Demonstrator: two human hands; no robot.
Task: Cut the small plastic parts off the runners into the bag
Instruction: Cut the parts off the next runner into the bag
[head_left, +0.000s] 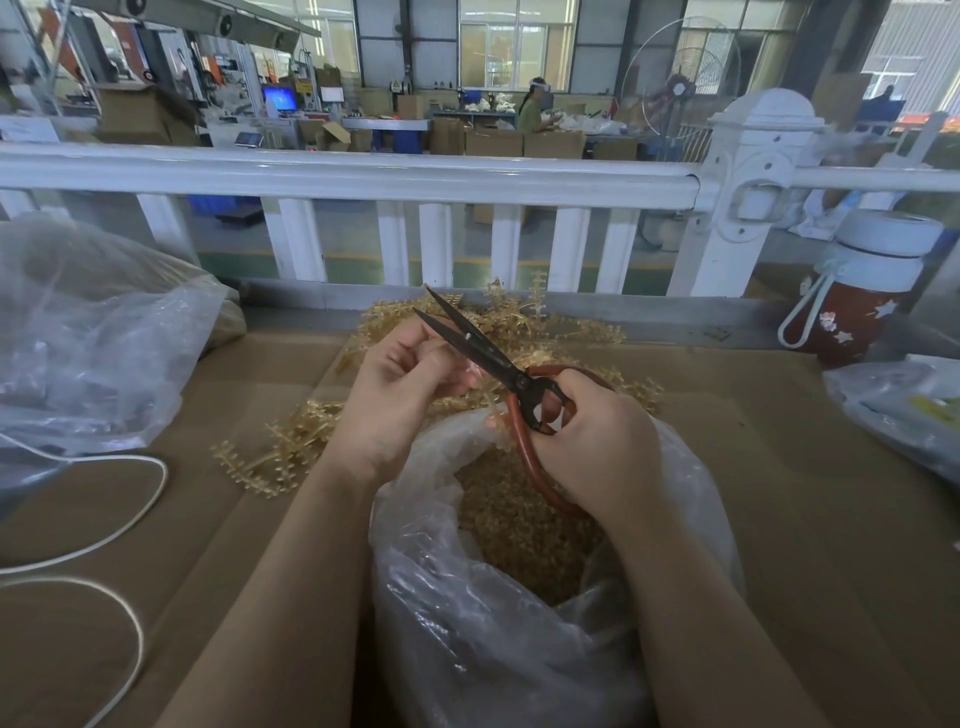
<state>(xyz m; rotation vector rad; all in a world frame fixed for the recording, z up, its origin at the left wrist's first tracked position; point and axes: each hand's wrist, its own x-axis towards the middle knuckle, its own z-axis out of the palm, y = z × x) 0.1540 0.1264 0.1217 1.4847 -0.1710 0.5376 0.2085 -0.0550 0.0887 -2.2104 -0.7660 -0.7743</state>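
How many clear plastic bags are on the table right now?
3: one bag of cut parts under the hands, one far left, one at the right edge. Others may lie outside view.

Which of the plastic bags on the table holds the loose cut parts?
The open bag below both hands, nearest the person: it is full of tan parts. The other bags lie at the table's sides.

Both forearms (291, 571) bare, no sleeves showing

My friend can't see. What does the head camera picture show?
A right hand holds open scissors beside the left hand, above a clear bag of tiny tan parts. Uncut runners lie piled on the cardboard-covered table.
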